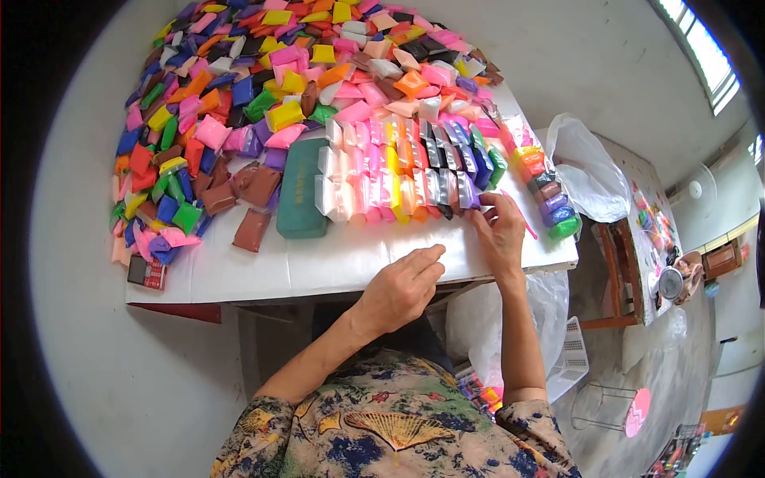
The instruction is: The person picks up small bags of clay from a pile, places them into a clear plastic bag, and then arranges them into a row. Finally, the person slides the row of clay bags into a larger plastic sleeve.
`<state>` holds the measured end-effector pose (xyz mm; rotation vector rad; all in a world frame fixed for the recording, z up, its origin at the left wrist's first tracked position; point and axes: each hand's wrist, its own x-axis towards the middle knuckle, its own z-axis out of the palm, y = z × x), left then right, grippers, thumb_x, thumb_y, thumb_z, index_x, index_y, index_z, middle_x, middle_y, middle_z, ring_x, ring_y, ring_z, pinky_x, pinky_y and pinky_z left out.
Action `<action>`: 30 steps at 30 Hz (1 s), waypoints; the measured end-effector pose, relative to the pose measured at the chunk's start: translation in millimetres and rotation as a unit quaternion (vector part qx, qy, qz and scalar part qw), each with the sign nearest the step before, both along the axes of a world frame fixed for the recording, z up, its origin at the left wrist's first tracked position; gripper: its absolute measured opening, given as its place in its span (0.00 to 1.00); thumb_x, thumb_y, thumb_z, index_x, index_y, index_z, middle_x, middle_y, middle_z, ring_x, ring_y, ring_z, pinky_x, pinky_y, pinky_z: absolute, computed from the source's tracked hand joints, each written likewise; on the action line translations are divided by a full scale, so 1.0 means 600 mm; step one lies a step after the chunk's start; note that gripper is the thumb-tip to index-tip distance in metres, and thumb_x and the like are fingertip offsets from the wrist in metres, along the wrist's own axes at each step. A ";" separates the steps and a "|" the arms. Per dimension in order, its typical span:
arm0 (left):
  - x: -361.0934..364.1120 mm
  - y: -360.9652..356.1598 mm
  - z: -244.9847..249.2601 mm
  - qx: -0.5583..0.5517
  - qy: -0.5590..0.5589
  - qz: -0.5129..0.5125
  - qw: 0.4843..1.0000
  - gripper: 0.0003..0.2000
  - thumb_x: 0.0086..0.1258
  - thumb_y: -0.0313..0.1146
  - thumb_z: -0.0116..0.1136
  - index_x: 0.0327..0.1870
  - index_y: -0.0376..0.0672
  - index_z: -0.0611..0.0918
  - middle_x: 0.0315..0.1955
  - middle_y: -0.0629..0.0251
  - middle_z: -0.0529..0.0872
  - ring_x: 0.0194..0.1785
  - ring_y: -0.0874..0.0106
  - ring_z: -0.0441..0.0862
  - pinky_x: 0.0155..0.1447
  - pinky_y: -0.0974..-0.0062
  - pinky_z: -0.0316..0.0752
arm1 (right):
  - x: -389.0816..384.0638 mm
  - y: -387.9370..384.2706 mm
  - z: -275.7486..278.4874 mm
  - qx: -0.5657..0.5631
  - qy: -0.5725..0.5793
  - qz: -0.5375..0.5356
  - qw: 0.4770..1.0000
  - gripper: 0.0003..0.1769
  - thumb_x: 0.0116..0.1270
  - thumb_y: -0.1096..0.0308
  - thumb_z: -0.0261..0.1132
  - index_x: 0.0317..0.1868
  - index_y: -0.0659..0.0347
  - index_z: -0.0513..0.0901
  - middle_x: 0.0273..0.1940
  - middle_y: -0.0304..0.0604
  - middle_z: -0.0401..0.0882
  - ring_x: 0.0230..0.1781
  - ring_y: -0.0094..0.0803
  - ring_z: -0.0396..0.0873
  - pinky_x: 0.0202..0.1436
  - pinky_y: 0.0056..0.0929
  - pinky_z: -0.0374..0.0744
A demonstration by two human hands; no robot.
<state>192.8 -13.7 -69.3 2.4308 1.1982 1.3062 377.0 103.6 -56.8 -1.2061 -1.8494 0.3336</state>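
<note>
On the head feed I've got the right hand (502, 231) at the near right corner of the laid-out rows of packets (390, 175). Its fingertips are on the purple packet (474, 196) at the right end of the near row. Thumb and index are close together there; I can't tell if they pinch it or just rest against it.

Left hand (400, 288): over the near edge of the desk (227, 267), in front of the rows and well apart from the purple packet. I read its fingers as curled in, narrow.

Rows sit on the white desk top, packets packed side by side: pale pink at the left, then pink, yellow, orange, red, black, blue and green toward the right. A teal box (303, 195) stands just beside their left end. A large loose pile of packets (239, 88) covers the far and left desk.

Right of the rows I see a clear-wrapped stack of packets (551, 203), green at its near end, running along the desk's right edge. A thin pink stick (522, 215) lies between it and the right hand. Clear plastic bag (590, 175) bulges beyond that edge. Small red-and-dark device (147, 272) at the near left corner.
</note>
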 end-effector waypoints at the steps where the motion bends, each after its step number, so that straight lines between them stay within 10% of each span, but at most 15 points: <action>1: 0.000 0.000 -0.001 0.000 0.000 0.000 1.000 0.13 0.60 0.19 0.62 0.47 0.32 0.80 0.58 0.48 0.81 0.58 0.53 0.82 0.61 0.62 0.79 | -0.001 -0.001 0.000 -0.003 -0.011 -0.009 1.000 0.13 0.59 0.70 0.73 0.43 0.65 0.83 0.36 0.47 0.80 0.28 0.37 0.81 0.36 0.38 0.78; 17: -0.082 -0.078 0.022 0.013 -0.013 0.074 0.997 0.13 0.59 0.18 0.62 0.45 0.34 0.81 0.53 0.51 0.83 0.54 0.55 0.83 0.58 0.62 0.80 | 0.010 -0.057 -0.008 -0.022 -0.033 -0.052 0.998 0.21 0.63 0.70 0.70 0.54 0.70 0.79 0.45 0.51 0.79 0.36 0.39 0.79 0.44 0.37 0.79; 25: -0.248 -0.103 0.096 0.028 -0.108 0.359 0.927 0.08 0.66 0.18 0.58 0.45 0.35 0.81 0.39 0.54 0.84 0.39 0.55 0.83 0.47 0.61 0.78 | 0.000 -0.086 -0.029 0.064 -0.009 -0.076 0.995 0.14 0.69 0.77 0.64 0.53 0.70 0.80 0.46 0.48 0.78 0.34 0.33 0.79 0.39 0.31 0.79; 30: -0.399 -0.090 0.098 0.075 0.045 0.584 0.807 0.06 0.69 0.26 0.58 0.44 0.35 0.82 0.39 0.54 0.84 0.44 0.55 0.83 0.48 0.58 0.77 | -0.004 -0.081 -0.038 0.090 0.004 -0.083 0.992 0.11 0.71 0.75 0.63 0.51 0.70 0.81 0.42 0.45 0.78 0.31 0.30 0.77 0.36 0.30 0.77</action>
